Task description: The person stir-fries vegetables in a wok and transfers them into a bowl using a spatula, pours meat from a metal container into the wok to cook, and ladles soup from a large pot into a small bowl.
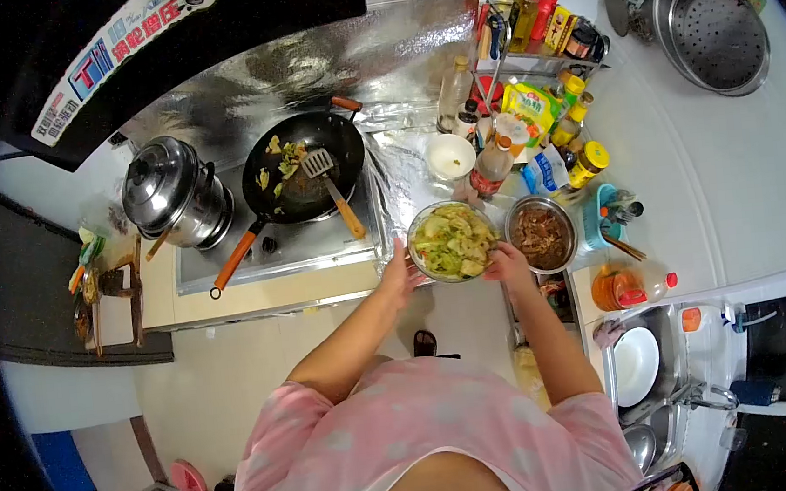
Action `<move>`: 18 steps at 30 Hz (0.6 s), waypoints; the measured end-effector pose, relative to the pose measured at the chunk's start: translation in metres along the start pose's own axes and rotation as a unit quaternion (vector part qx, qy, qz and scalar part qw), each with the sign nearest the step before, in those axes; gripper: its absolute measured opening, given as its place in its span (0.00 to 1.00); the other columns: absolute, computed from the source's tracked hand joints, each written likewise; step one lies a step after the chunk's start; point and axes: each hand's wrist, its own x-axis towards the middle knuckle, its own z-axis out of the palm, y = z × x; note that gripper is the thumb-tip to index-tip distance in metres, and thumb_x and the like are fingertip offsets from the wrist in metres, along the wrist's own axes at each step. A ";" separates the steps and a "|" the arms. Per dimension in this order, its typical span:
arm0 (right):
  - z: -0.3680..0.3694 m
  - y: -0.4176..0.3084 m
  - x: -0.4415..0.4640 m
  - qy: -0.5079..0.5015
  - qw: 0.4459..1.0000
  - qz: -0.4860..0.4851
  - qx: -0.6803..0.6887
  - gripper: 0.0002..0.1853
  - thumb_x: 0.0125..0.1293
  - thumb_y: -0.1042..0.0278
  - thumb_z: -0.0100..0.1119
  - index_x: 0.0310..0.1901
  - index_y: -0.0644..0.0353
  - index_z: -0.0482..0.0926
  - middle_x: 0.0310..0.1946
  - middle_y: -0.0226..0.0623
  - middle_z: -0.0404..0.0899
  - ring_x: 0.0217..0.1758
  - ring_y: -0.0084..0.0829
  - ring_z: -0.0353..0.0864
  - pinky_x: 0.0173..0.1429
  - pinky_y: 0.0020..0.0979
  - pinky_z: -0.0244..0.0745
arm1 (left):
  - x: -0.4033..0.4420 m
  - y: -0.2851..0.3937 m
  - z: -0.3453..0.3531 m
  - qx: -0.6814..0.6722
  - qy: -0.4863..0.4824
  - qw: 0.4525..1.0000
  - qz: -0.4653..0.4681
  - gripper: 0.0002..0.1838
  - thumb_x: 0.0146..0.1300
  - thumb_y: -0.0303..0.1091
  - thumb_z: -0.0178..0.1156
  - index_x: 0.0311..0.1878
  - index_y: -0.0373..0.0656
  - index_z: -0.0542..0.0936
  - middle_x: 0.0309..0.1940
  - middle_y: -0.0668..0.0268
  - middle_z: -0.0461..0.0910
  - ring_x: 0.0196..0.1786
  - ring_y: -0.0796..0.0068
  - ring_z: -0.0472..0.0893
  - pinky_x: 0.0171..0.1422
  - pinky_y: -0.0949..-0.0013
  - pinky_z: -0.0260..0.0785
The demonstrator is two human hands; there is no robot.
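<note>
A clear bowl (447,279) full of cooked cabbage (453,238) is between my two hands, over the counter's front edge. My left hand (399,277) is against its left side, while my right hand (509,266) grips the right rim. Whether the bowl's base touches the counter is hidden. Close to my right hand stands a metal bowl of brown meat pieces (541,236). To the left, a black wok (289,206) sits on the stove with scraps of cabbage in it. A slotted spatula (337,194) leans in the wok, its wooden handle over the rim.
A lidded steel pot (175,192) stands left of the wok. Behind the cabbage are a small white bowl (451,155), a sauce bottle (492,166) and several seasoning bottles and packets. An oil jug (617,287) and a sink (669,352) lie to the right.
</note>
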 end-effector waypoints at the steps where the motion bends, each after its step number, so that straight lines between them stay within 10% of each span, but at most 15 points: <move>1: 0.001 0.015 0.013 0.004 1.000 0.005 0.014 0.24 0.61 0.67 0.52 0.57 0.69 0.65 0.32 0.42 0.78 0.22 0.28 0.78 0.27 0.28 0.78 | -0.005 -0.004 -0.011 0.005 0.025 1.000 -0.002 0.36 0.63 0.68 0.36 0.59 0.48 0.69 0.49 0.68 0.72 0.52 0.74 0.71 0.57 0.65 0.63; 18: 0.082 0.128 0.134 -0.053 0.989 0.022 0.136 0.22 0.65 0.66 0.52 0.57 0.68 0.63 0.31 0.43 0.75 0.24 0.32 0.79 0.30 0.32 0.79 | -0.073 0.008 -0.118 -0.038 0.151 0.987 0.049 0.33 0.67 0.64 0.36 0.52 0.45 0.76 0.43 0.68 0.74 0.49 0.72 0.72 0.56 0.66 0.62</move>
